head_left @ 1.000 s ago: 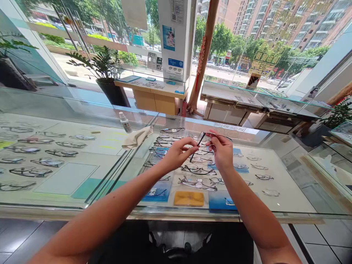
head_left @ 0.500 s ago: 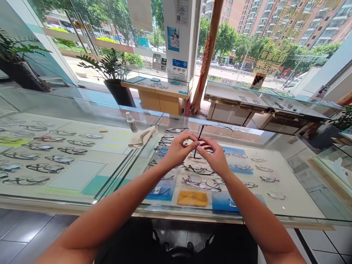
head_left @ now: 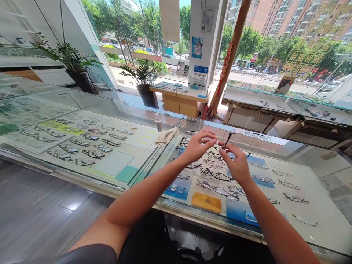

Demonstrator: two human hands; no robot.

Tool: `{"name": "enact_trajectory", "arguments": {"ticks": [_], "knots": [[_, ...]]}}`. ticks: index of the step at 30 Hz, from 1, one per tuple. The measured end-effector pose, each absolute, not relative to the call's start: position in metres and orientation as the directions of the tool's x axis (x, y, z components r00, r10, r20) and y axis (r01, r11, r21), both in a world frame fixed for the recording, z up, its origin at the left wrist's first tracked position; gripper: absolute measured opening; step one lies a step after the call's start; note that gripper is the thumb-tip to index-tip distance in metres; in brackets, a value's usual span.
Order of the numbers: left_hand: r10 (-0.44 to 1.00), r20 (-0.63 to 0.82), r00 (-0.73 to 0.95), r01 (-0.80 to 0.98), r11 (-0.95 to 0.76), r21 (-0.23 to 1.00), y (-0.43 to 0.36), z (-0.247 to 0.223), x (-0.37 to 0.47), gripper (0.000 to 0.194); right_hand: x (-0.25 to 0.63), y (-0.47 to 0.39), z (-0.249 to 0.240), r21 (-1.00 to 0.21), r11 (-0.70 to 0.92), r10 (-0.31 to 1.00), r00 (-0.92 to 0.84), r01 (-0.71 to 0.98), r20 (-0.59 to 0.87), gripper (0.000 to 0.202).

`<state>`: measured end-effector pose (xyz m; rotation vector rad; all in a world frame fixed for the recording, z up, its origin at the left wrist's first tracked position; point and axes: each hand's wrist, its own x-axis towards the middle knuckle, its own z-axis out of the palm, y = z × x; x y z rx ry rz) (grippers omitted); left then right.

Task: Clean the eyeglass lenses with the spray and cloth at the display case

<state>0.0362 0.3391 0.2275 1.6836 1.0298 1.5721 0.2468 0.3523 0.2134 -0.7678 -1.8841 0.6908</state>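
Observation:
Above the glass counter, my right hand (head_left: 237, 161) is closed around a dark-framed pair of eyeglasses (head_left: 228, 138), gripping it by one temple arm. To its left, my left hand (head_left: 199, 146) has thumb and fingers pinched together near the glasses. A small white piece (head_left: 217, 142) shows at its fingertips, too small to name. Below both hands, rows of eyeglasses (head_left: 217, 174) lie inside the showcase, partly hidden by my hands and forearms. A yellow-orange cloth-like rectangle (head_left: 206, 202) is near the showcase's front edge.
On the counter top (head_left: 145, 128) stand a small white bottle (head_left: 158, 123) and, beside it, a crumpled beige cloth (head_left: 167, 136). More eyeglasses (head_left: 92, 154) fill the left showcase. Potted plants (head_left: 147, 90), a wooden cabinet (head_left: 178, 102) and a slanted wooden post (head_left: 229, 58) stand beyond.
My view has swung left. My hands have drawn slightly apart; the glasses, upright between both hands before, are now in my right hand, and a white piece shows at my left fingertips.

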Motion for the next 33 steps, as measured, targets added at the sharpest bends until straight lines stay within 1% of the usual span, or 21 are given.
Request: {"name": "enact_trajectory", "arguments": {"ticks": [2, 3, 4, 5, 7, 8, 9, 11, 14, 16, 19, 21, 23, 25, 27, 30, 33], "knots": [[0.740, 0.638, -0.212, 0.341, -0.556, 0.758, 0.350, 0.233, 0.013, 0.017, 0.251, 0.355, 0.215, -0.740, 0.631, 0.770, -0.309, 0.232, 0.559, 0.027], [0.655, 0.681, -0.329, 0.457, -0.520, 0.721, 0.357, 0.234, -0.002, 0.014, 0.253, 0.356, 0.216, -0.740, 0.627, 0.775, -0.287, 0.242, 0.563, 0.028], [0.554, 0.703, -0.446, 0.556, -0.444, 0.703, 0.365, 0.234, -0.019, 0.013, 0.255, 0.358, 0.217, -0.739, 0.625, 0.779, -0.266, 0.252, 0.568, 0.029], [0.445, 0.704, -0.554, 0.614, -0.352, 0.706, 0.372, 0.233, -0.036, 0.019, 0.256, 0.359, 0.218, -0.738, 0.623, 0.782, -0.249, 0.260, 0.572, 0.030], [0.289, 0.661, -0.693, 0.637, -0.184, 0.749, 0.386, 0.226, -0.072, 0.039, 0.259, 0.362, 0.219, -0.735, 0.621, 0.783, -0.223, 0.270, 0.580, 0.033], [0.247, 0.615, -0.749, 0.610, -0.105, 0.785, 0.392, 0.222, -0.089, 0.049, 0.261, 0.364, 0.220, -0.733, 0.623, 0.782, -0.215, 0.273, 0.584, 0.034], [0.240, 0.551, -0.799, 0.563, -0.022, 0.826, 0.396, 0.217, -0.105, 0.057, 0.262, 0.365, 0.220, -0.731, 0.625, 0.780, -0.209, 0.275, 0.589, 0.034], [0.320, 0.398, -0.860, 0.453, 0.117, 0.884, 0.403, 0.208, -0.130, 0.067, 0.264, 0.369, 0.220, -0.725, 0.631, 0.775, -0.198, 0.274, 0.600, 0.036], [0.447, 0.251, -0.859, 0.357, 0.171, 0.918, 0.411, 0.194, -0.152, 0.069, 0.265, 0.374, 0.220, -0.723, 0.636, 0.772, -0.190, 0.270, 0.607, 0.039], [0.501, 0.185, -0.845, 0.318, 0.193, 0.928, 0.415, 0.187, -0.160, 0.062, 0.266, 0.377, 0.221, -0.726, 0.632, 0.774, -0.192, 0.270, 0.603, 0.040], [0.543, 0.130, -0.830, 0.292, 0.225, 0.929, 0.417, 0.180, -0.164, 0.041, 0.267, 0.379, 0.221, -0.740, 0.619, 0.785, -0.193, 0.264, 0.588, 0.041], [0.546, 0.123, -0.829, 0.290, 0.232, 0.928, 0.415, 0.182, -0.164, 0.029, 0.268, 0.380, 0.223, -0.747, 0.613, 0.790, -0.189, 0.257, 0.583, 0.042], [0.539, 0.146, -0.829, 0.299, 0.209, 0.931, 0.411, 0.190, -0.160, 0.024, 0.269, 0.379, 0.225, -0.751, 0.612, 0.791, -0.184, 0.247, 0.583, 0.042], [0.541, 0.201, -0.816, 0.321, 0.137, 0.937, 0.408, 0.203, -0.151, 0.021, 0.270, 0.378, 0.230, -0.759, 0.611, 0.792, -0.182, 0.227, 0.583, 0.042], [0.572, 0.270, -0.775, 0.341, 0.018, 0.940, 0.407, 0.221, -0.137, 0.019, 0.269, 0.378, 0.240, -0.764, 0.613, 0.789, -0.190, 0.201, 0.584, 0.042], [0.692, 0.340, -0.637, 0.310, -0.174, 0.935, 0.409, 0.251, -0.105, 0.021, 0.268, 0.383, 0.265, -0.751, 0.638, 0.767, -0.224, 0.167, 0.602, 0.041], [0.821, 0.364, -0.440, 0.230, -0.289, 0.929, 0.410, 0.283, -0.068, 0.026, 0.277, 0.394, 0.301, -0.721, 0.676, 0.730, -0.270, 0.152, 0.627, 0.041]]}}
